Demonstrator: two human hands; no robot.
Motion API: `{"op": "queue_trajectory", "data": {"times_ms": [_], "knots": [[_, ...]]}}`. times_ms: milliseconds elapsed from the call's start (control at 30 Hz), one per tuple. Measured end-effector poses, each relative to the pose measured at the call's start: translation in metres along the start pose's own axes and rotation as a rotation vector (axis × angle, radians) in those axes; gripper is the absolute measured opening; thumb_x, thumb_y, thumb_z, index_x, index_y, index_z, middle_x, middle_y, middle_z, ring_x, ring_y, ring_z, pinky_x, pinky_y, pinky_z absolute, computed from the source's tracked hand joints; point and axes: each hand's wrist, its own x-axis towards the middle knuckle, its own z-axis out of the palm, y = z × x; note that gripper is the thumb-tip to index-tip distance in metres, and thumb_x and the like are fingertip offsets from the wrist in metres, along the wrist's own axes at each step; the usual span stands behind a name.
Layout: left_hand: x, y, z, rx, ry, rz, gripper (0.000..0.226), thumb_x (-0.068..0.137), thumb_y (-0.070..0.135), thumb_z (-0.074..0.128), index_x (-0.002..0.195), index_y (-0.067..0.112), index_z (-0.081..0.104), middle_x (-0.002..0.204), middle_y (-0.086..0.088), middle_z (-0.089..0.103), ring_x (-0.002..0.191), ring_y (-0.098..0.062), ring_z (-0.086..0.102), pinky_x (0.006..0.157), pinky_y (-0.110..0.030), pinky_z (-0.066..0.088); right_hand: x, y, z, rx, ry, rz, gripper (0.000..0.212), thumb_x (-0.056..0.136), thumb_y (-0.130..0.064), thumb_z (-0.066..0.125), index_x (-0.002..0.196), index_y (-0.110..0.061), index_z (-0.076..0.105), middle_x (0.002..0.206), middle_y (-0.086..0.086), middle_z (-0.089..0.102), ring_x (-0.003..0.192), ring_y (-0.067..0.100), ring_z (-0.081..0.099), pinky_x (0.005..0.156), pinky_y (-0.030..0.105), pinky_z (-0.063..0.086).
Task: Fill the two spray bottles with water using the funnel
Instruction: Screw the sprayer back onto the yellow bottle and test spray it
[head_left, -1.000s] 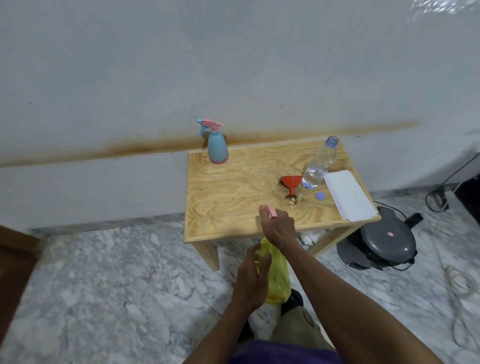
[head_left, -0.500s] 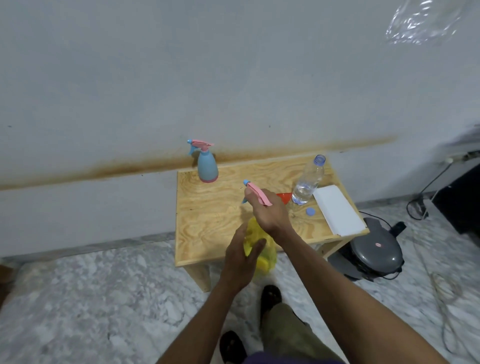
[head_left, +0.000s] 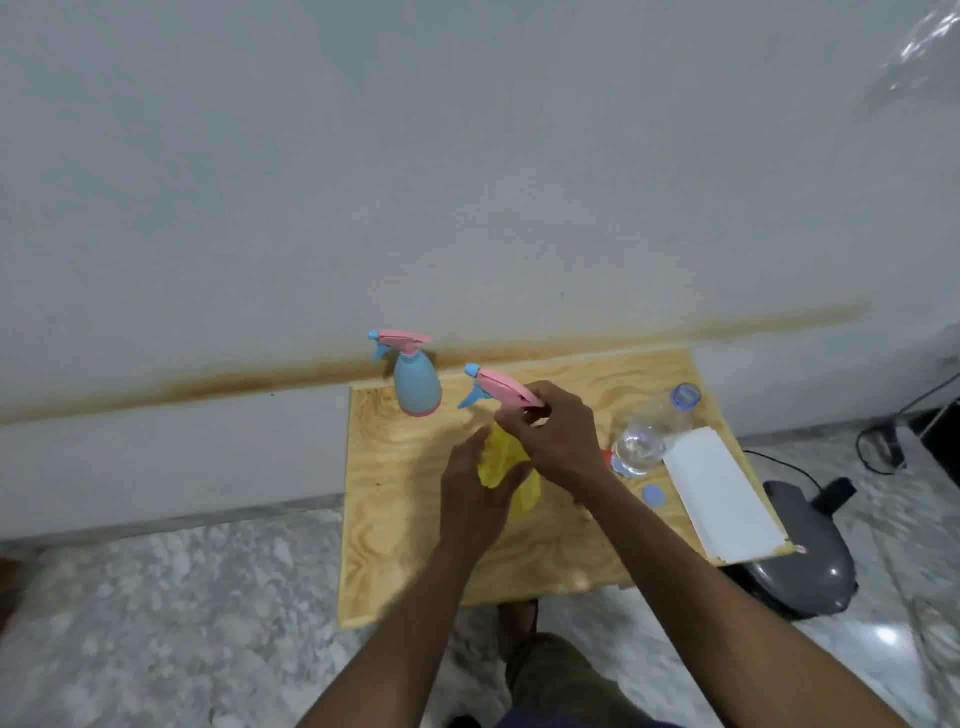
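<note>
both hands on the yellow spray bottle over the table

left hand (head_left: 475, 499) wraps the body of the yellow spray bottle (head_left: 501, 462), fingers curled round its left side, thumb across the front. right hand (head_left: 558, 441) sits on top, fingertips pinching the pink spray head (head_left: 501, 391) at its rear end near the neck. spray head has a blue nozzle tip and blue trigger, pointing left. cannot tell if the head is screwed on or loose; the neck is hidden by the right hand. bottle is held above the wooden table (head_left: 415, 545), roughly upright, near the middle of the tabletop. cannot tell if its base touches the wood.

blue spray bottle (head_left: 417, 387) stands upright at the back left corner of the table, close to the wall, pink head on, nozzle facing left. well apart from the hands.

clear plastic water bottle (head_left: 649, 434) stands right of the right hand, uncapped, some water in the bottom. its blue cap (head_left: 653, 494) lies on the wood just in front of it. a small sliver of the red funnel (head_left: 605, 455) shows between the right wrist and the water bottle, mostly hidden.

white paper pad (head_left: 719, 501) lies along the right edge of the table. grey appliance (head_left: 800, 561) on the marble floor beside the table, black cable behind it. brown stain line runs along the wall.
</note>
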Motion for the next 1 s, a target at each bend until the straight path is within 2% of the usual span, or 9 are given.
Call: {"op": "queue_trajectory", "data": {"times_ms": [100, 133, 233, 267, 333, 467, 667, 900, 1000], "knots": [[0.048, 0.005, 0.011, 0.006, 0.072, -0.027, 0.071, 0.068, 0.047, 0.078, 0.131, 0.018, 0.062, 0.118, -0.004, 0.069, 0.107, -0.020, 0.064, 0.090, -0.038, 0.052, 0.043, 0.003, 0.006, -0.025, 0.006, -0.021, 0.023, 0.079, -0.023, 0.080, 0.098, -0.014, 0.070, 0.086, 0.001, 0.071, 0.077, 0.015, 0.066, 0.064, 0.007, 0.041], [0.062, 0.008, 0.015, 0.004, 0.085, -0.037, 0.066, 0.067, 0.044, 0.077, 0.128, 0.021, 0.065, 0.115, -0.003, 0.071, 0.104, -0.019, 0.066, 0.088, -0.039, 0.053, 0.057, 0.005, 0.008, -0.028, 0.002, -0.024, 0.025, 0.077, -0.022, 0.082, 0.097, -0.014, 0.070, 0.086, 0.002, 0.071, 0.077, 0.017, 0.065, 0.065, 0.010, 0.044], [0.095, 0.017, 0.029, -0.002, 0.122, -0.079, 0.055, 0.069, 0.036, 0.076, 0.122, 0.026, 0.068, 0.106, 0.001, 0.072, 0.096, -0.016, 0.067, 0.080, -0.035, 0.052, 0.095, 0.016, 0.016, -0.029, -0.014, -0.006, 0.025, 0.072, -0.020, 0.085, 0.089, -0.012, 0.068, 0.082, 0.003, 0.069, 0.077, 0.021, 0.065, 0.071, 0.035, 0.053], [0.104, 0.018, 0.034, -0.006, 0.130, -0.102, 0.050, 0.072, 0.031, 0.078, 0.121, 0.025, 0.069, 0.104, 0.000, 0.073, 0.095, -0.016, 0.067, 0.077, -0.031, 0.050, 0.106, 0.021, 0.019, -0.030, -0.024, -0.003, 0.025, 0.072, -0.019, 0.085, 0.090, -0.012, 0.068, 0.083, 0.003, 0.069, 0.077, 0.022, 0.065, 0.071, 0.038, 0.053], [0.123, 0.018, 0.042, 0.013, 0.158, -0.159, 0.042, 0.076, 0.024, 0.080, 0.117, 0.023, 0.070, 0.102, -0.001, 0.074, 0.093, -0.019, 0.069, 0.074, -0.028, 0.047, 0.125, 0.031, 0.024, -0.030, -0.045, 0.003, 0.029, 0.072, -0.017, 0.084, 0.096, -0.014, 0.070, 0.087, 0.002, 0.070, 0.080, 0.021, 0.065, 0.071, 0.035, 0.053], [0.156, 0.011, 0.057, 0.137, 0.178, -0.218, 0.042, 0.077, 0.028, 0.079, 0.118, 0.022, 0.070, 0.101, -0.003, 0.076, 0.093, -0.025, 0.070, 0.072, -0.031, 0.050, 0.155, 0.047, 0.031, -0.010, -0.083, 0.034, 0.032, 0.072, -0.014, 0.083, 0.101, -0.015, 0.069, 0.092, 0.001, 0.071, 0.084, 0.020, 0.066, 0.073, 0.033, 0.053], [0.184, 0.012, 0.067, 0.208, 0.189, -0.197, 0.028, 0.078, 0.011, 0.075, 0.105, 0.016, 0.073, 0.092, -0.011, 0.076, 0.085, -0.036, 0.068, 0.068, -0.030, 0.043, 0.181, 0.061, 0.046, 0.045, -0.089, 0.084, 0.031, 0.071, -0.007, 0.081, 0.099, -0.013, 0.069, 0.092, 0.002, 0.071, 0.081, 0.019, 0.066, 0.074, 0.034, 0.055], [0.189, 0.010, 0.068, 0.159, 0.229, -0.126, 0.040, 0.080, 0.007, 0.075, 0.120, 0.014, 0.071, 0.085, -0.009, 0.073, 0.075, -0.029, 0.064, 0.069, -0.025, 0.042, 0.193, 0.060, 0.055, 0.087, -0.023, 0.087, 0.033, 0.069, -0.007, 0.082, 0.100, -0.010, 0.071, 0.094, 0.009, 0.068, 0.076, 0.020, 0.067, 0.072, 0.028, 0.056], [0.188, 0.014, 0.068, 0.144, 0.218, -0.129, 0.041, 0.078, 0.003, 0.074, 0.118, 0.012, 0.071, 0.081, 0.002, 0.066, 0.073, -0.021, 0.058, 0.069, -0.022, 0.039, 0.191, 0.062, 0.053, 0.116, -0.014, 0.088, 0.034, 0.069, -0.005, 0.082, 0.100, -0.009, 0.070, 0.094, 0.008, 0.068, 0.080, 0.019, 0.068, 0.075, 0.030, 0.059]]}}
